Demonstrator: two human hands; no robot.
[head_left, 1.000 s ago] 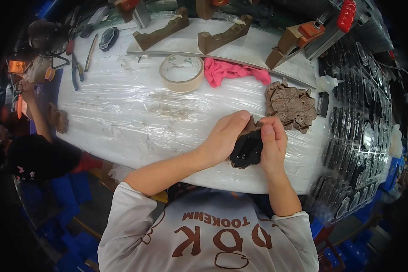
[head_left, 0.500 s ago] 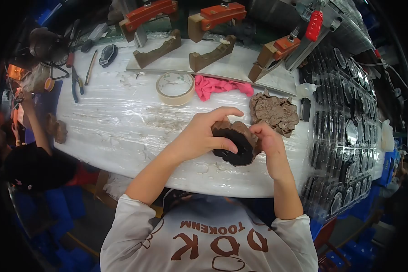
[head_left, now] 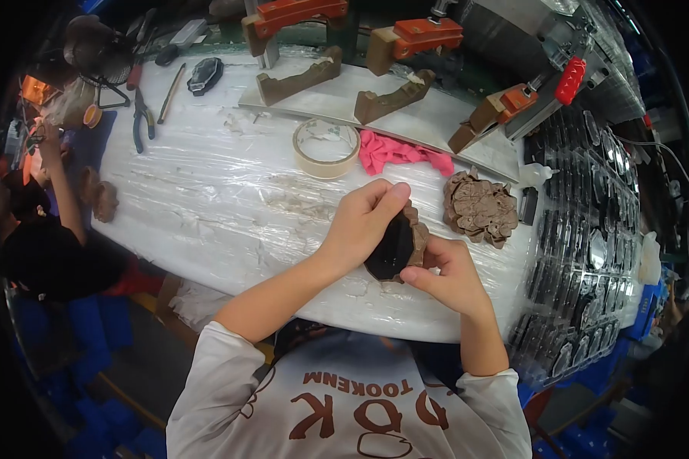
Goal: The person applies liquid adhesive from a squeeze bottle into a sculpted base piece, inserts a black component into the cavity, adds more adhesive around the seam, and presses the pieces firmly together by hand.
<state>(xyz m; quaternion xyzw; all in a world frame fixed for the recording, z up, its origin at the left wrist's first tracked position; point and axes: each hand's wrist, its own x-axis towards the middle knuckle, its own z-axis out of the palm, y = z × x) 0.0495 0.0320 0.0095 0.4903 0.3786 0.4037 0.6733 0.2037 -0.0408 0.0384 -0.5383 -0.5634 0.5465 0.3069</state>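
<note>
Both hands hold a brown, clay-like piece with a flat black face (head_left: 391,246), above the white plastic-covered table (head_left: 230,237). It stands tilted, with the black face turned to the left and its lumpy brown rim to the right. My left hand (head_left: 366,222) is closed on the upper left side, thumb at the top edge. At the lower right, my right hand (head_left: 453,274) pinches the rim with its thumb near the bottom. A similar brown lumpy piece (head_left: 480,206) lies on the table just beyond my right hand.
Behind lie a tape roll (head_left: 326,167) and a pink cloth (head_left: 398,153). Orange toggle clamps (head_left: 427,37) stand over a metal plate. Stacked clear trays (head_left: 578,260) fill the right side. Pliers (head_left: 140,122) lie at left, where another person (head_left: 53,245) sits.
The piece has been turned from a flatter pose to a steeper tilt. My left thumb has moved from the black face to the top edge, my right hand down to the lower rim.
</note>
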